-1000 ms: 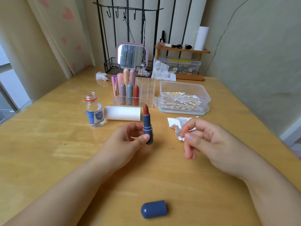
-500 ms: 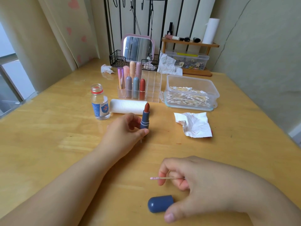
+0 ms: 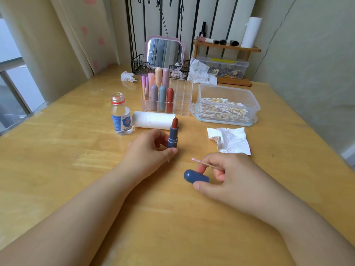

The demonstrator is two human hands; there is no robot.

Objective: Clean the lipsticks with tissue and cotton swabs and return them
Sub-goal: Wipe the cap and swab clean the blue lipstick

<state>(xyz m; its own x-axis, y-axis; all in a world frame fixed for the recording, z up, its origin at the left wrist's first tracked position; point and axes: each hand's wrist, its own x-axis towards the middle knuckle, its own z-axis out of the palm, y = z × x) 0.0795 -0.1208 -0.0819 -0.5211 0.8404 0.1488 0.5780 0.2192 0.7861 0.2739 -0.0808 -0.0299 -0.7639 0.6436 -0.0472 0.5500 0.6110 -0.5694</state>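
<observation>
My left hand (image 3: pixel 148 150) holds an open blue lipstick (image 3: pixel 172 137) upright, its red-brown tip bare, above the middle of the wooden table (image 3: pixel 57 150). My right hand (image 3: pixel 228 177) grips the blue cap (image 3: pixel 195 176) between thumb and fingers, just right of and below the lipstick. A used cotton swab (image 3: pixel 202 163) with a pink tip is also pinched in that hand. A crumpled stained tissue (image 3: pixel 230 140) lies to the right. Several capped lipsticks stand in a clear organizer (image 3: pixel 182 98) behind.
A roll of tissue (image 3: pixel 151 120) lies in front of the organizer, with a small open bottle (image 3: pixel 120 114) to its left. A plastic box of cotton swabs (image 3: pixel 226 104) sits at the right. A mirror (image 3: pixel 165 51), wire basket and wooden shelf line the back edge.
My right hand left the tissue, came down to the cap with a swab in its fingers, and has picked the cap up. The left hand kept the lipstick upright.
</observation>
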